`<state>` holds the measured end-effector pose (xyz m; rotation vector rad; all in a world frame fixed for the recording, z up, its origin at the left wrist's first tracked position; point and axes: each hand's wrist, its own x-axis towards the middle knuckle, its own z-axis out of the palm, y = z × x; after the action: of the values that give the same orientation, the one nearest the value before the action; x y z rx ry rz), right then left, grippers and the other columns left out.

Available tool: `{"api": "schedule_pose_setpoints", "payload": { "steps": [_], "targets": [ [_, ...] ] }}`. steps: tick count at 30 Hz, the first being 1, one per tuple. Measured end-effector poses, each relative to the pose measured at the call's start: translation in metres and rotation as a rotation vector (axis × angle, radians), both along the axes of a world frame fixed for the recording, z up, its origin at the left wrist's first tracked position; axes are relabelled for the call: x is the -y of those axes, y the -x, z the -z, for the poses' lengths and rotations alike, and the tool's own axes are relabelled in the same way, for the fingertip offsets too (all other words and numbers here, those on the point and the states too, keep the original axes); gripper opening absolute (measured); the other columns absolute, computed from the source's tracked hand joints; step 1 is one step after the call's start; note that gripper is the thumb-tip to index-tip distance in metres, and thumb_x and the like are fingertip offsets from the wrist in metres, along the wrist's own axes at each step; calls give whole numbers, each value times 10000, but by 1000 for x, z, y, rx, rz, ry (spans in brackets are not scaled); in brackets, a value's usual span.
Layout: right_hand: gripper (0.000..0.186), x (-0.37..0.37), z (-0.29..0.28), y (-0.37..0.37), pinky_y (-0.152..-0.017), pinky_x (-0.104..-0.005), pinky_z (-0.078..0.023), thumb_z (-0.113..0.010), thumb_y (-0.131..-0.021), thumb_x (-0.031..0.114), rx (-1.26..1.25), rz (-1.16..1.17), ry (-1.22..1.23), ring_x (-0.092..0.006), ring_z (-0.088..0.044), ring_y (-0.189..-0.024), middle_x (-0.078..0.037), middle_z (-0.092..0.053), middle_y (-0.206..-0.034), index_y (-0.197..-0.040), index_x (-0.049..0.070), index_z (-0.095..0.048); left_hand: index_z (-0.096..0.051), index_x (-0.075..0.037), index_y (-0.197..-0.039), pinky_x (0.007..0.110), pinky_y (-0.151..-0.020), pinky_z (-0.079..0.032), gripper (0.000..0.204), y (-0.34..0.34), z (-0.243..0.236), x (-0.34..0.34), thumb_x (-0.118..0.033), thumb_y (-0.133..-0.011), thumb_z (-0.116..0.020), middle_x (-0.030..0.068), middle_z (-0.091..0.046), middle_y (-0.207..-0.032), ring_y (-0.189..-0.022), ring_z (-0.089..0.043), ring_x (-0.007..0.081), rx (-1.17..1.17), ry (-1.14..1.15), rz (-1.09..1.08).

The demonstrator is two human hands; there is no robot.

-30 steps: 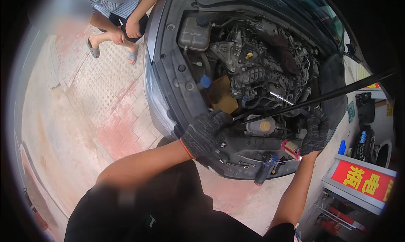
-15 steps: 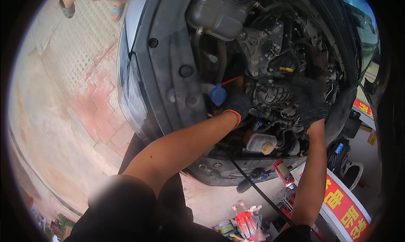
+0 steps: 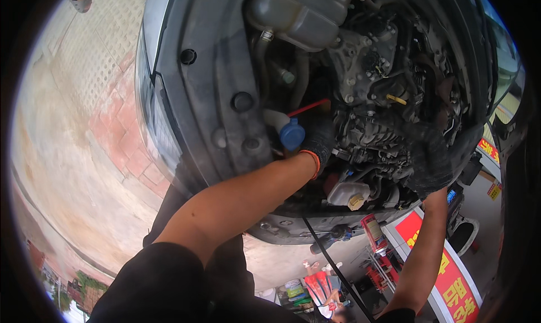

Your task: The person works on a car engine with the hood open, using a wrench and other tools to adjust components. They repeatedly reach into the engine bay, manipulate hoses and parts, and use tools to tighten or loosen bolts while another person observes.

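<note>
Both my hands wear black gloves and reach into an open car engine bay. My left hand [image 3: 319,140], with an orange cuff at the wrist, is down beside the engine [image 3: 369,131], right of the blue cap [image 3: 292,134] on a pale filler neck. Its fingers are hidden among dark parts. A thin red rod [image 3: 309,107] lies just above this hand; whether the hand touches it I cannot tell. My right hand [image 3: 429,162] rests over the engine's right side, below the yellow dipstick handle [image 3: 396,99]. Its fingers blend into the dark parts.
A dark plastic tank [image 3: 298,13] sits at the top, and a whitish reservoir with a yellowish cap [image 3: 355,202] at the bottom. A black prop rod [image 3: 332,255] slants past the bay's edge. A red can [image 3: 373,233] stands nearby. Other people appear at upper left and bottom.
The view has shifted a little, with the engine bay closer. My right hand has moved slightly right and lower on the engine. My left hand stays beside the blue cap.
</note>
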<state>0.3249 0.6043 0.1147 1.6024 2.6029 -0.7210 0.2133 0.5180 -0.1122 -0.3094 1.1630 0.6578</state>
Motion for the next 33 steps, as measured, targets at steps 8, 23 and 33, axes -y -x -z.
{"api": "schedule_pose_setpoints", "payload": {
  "steps": [8,23,33],
  "targets": [
    [271,-5,-1,-3,-948,-298,-443,-568,-888,-77,51,-51,4,-228,-602,-1056,-95,-621,-1122,-1128,33,-631,-684,-68,-1004,352,-661,-528,229,-25,38,12,-219,-937,-524,109,-686,-926,-782,-669,233,-36,-109,14],
    [337,-1,-6,3,-927,-347,-477,-563,-811,-101,110,-197,65,-319,-617,-1064,-152,-629,-1153,-1099,33,-678,-741,-64,-878,397,-698,-539,138,-12,-6,16,-76,-812,-621,133,-708,-836,-800,-697,299,-886,-1009,1060],
    [355,-9,0,-3,-893,-344,-497,-612,-824,-79,207,-163,25,-294,-649,-1028,-137,-663,-1098,-1152,42,-679,-647,-55,-1113,413,-860,-491,247,-30,1,23,-145,-884,-618,167,-687,-1055,-1000,-647,332,-711,-895,1014]
  ]
}}
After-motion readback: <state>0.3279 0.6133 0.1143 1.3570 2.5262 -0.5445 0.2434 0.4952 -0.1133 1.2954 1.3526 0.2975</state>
